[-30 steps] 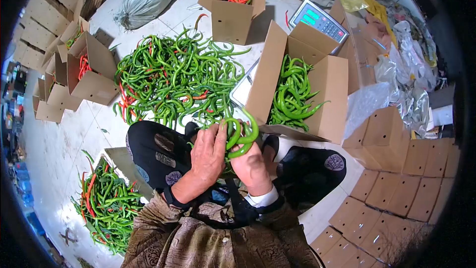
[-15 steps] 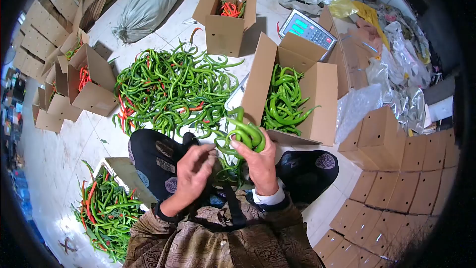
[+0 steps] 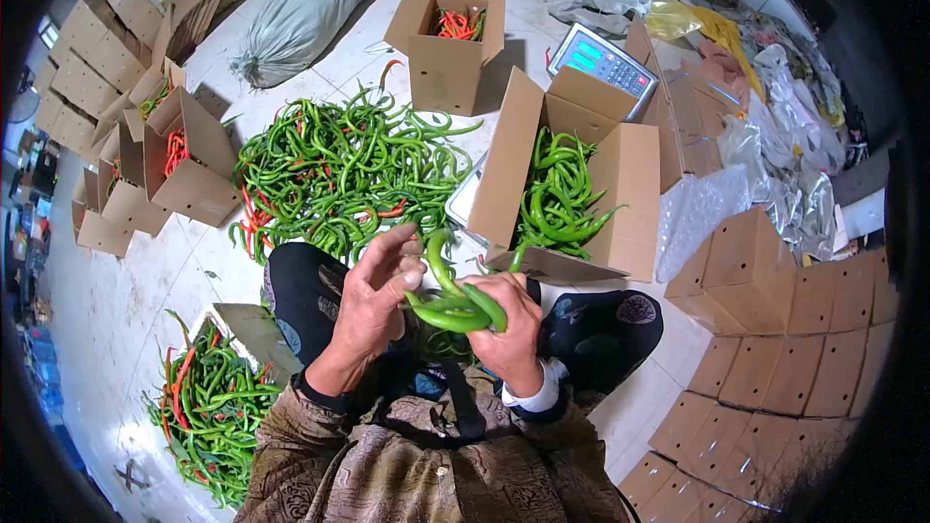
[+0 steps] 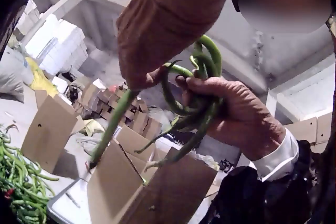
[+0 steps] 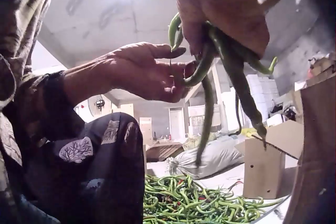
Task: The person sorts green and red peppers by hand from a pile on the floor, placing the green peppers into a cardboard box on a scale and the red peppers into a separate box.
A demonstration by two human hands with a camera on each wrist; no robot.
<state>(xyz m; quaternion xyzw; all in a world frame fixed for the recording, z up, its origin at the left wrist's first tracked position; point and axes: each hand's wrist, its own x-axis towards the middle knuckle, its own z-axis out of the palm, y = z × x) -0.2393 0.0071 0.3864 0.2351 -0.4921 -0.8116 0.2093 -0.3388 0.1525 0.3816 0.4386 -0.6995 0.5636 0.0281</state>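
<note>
My right hand (image 3: pixel 509 329) grips a small bunch of curved green chili peppers (image 3: pixel 450 315), and their ends stick out on both sides of the fist. Beside them my left hand (image 3: pixel 368 305) is raised, thumb and fingers apart, the fingertips right at one pepper of the bunch. In the right wrist view the peppers (image 5: pixel 231 71) hang below the right hand, with the left hand (image 5: pixel 147 74) close against their ends. Beyond the hands, a large pile of green peppers (image 3: pixel 339 169) with some red ones lies on the floor.
An open cardboard box (image 3: pixel 635 208) part-filled with green peppers stands on a scale (image 3: pixel 605 63) at the right. Another box (image 3: pixel 441 73) holds red peppers. More peppers (image 3: pixel 208 416) fill a container at my left. A stuffed sack (image 3: pixel 310 19) and stacked cartons (image 3: pixel 775 378) lie around.
The right hand has turned over, so its back now faces up and the peppers point left. The left hand has lifted away and come back up beside the bunch.
</note>
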